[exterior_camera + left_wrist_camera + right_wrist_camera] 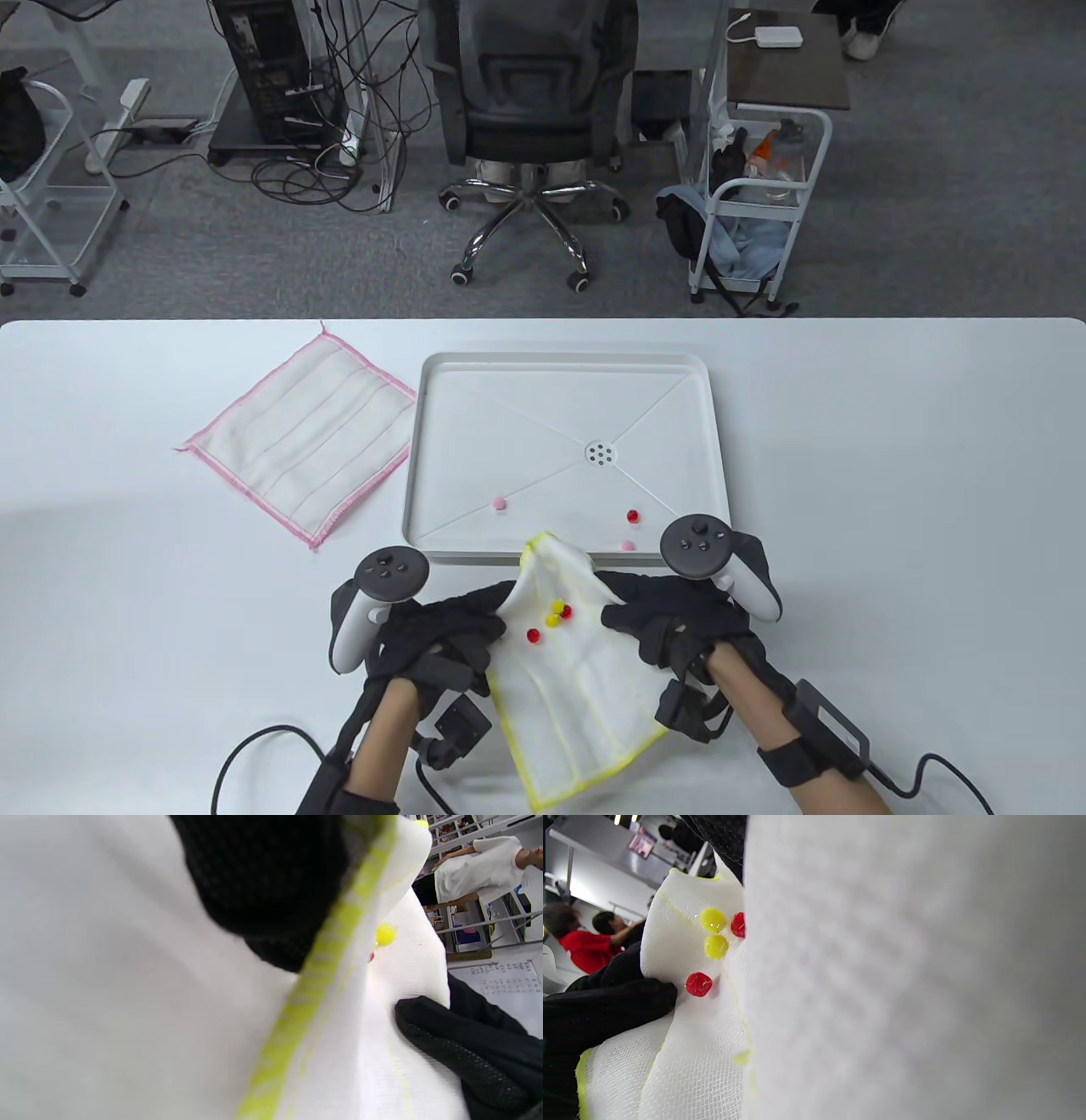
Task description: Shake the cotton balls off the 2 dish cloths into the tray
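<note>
Holding a yellow-edged cloth (577, 679) at lower centre, both hands grasping it.
Left hand (450, 637) and right hand (670, 620) pinch its sides; cotton balls (551, 615) sit on it, below the tray (713, 441).

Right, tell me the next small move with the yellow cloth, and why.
Probably lift the near end of the yellow cloth so it tips toward the tray. Both hands, left and right, grip its sides, its far corner already hangs over the tray's near rim, and four balls sit in the fold; three others already lie in the tray.
</note>
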`<control>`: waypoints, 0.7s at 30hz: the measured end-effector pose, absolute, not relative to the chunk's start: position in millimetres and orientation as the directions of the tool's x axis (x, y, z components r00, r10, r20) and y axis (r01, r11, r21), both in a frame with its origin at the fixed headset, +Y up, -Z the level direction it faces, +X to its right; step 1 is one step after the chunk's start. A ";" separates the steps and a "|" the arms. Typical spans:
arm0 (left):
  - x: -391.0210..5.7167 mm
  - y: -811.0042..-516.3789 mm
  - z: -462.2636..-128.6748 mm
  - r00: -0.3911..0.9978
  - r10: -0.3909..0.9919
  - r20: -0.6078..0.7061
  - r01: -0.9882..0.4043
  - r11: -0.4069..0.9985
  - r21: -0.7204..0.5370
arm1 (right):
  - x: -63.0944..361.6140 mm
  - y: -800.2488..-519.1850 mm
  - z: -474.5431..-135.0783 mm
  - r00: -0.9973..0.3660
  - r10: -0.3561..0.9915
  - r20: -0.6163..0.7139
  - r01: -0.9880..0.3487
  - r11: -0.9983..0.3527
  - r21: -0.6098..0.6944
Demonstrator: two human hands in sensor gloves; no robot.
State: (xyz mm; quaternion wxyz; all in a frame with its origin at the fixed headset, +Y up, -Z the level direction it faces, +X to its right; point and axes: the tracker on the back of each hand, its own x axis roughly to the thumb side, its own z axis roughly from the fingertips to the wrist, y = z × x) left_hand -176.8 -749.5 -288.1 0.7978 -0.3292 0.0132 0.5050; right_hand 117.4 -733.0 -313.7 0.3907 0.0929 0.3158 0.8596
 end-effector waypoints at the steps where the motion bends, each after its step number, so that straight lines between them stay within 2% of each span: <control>1: -178.8 -745.1 -294.8 0.489 0.793 -0.363 -0.817 0.271 -0.509 | 115.3 -729.4 -321.1 -0.674 0.732 -0.099 -0.618 -0.485 0.619; 6: -186.9 -724.9 -331.8 0.438 0.780 -0.447 -0.852 0.202 -0.483 | 108.8 -709.3 -360.4 -0.667 0.730 -0.149 -0.645 -0.466 0.606; 10: -188.1 -710.2 -358.6 0.430 0.769 -0.473 -0.866 0.204 -0.456 | 107.5 -697.9 -387.7 -0.628 0.748 -0.215 -0.695 -0.414 0.588; 17: -182.6 -698.3 -402.6 0.374 0.781 -0.501 -0.907 0.194 -0.375 | 114.9 -703.8 -432.7 -0.468 0.810 -0.354 -0.840 -0.284 0.462; 21: -176.6 -690.6 -420.6 0.350 0.806 -0.478 -0.923 0.208 -0.325 | 115.9 -703.0 -449.2 -0.416 0.829 -0.374 -0.882 -0.268 0.387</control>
